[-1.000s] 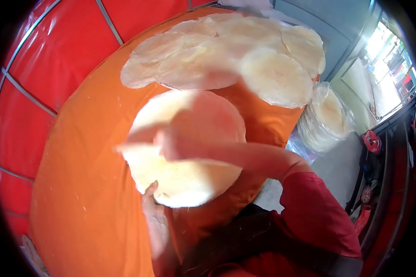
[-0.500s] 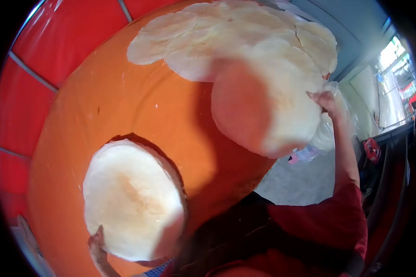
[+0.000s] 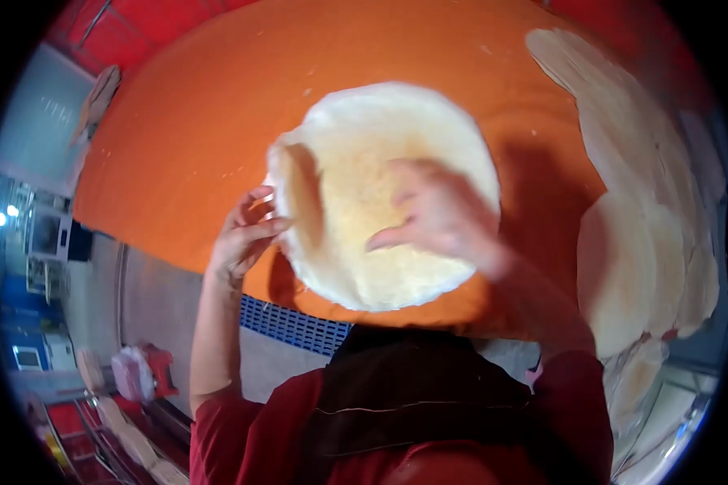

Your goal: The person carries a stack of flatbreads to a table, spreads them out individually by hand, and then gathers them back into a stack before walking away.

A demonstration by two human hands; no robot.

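Firstly, the grip of the left hand (image 3: pixel 247 234): thumb and fingers were closed on the left rim of the flatbread (image 3: pixel 356 153), and that rim stood curled upward where they pinched it. The right hand (image 3: pixel 437 214) held nothing. It lay palm down on the upper face of the same flatbread with its fingers spread and released, and it was blurred, so finer contact could not be read.

One round flatbread was counted under the two hands. Its edge looked thick, but whether it was a single piece or several stacked could not be told. It sat over the near edge of the orange surface (image 3: pixel 210 121), roughly in the middle of the view, with its lower rim just beside that edge.

Outward to the person's right, a band of pale laid-out flatbreads (image 3: pixel 647 234) ran along the same surface, overlapping one another. One round outline was distinct at the near end. The others merged, so an exact count was not possible, though there were more than three. This band lay apart from the held flatbread, with bare orange between them.

Below the surface edge, one blue grating (image 3: pixel 295 323) was visible. A dark apron (image 3: pixel 412 388) was seen nearest the camera.
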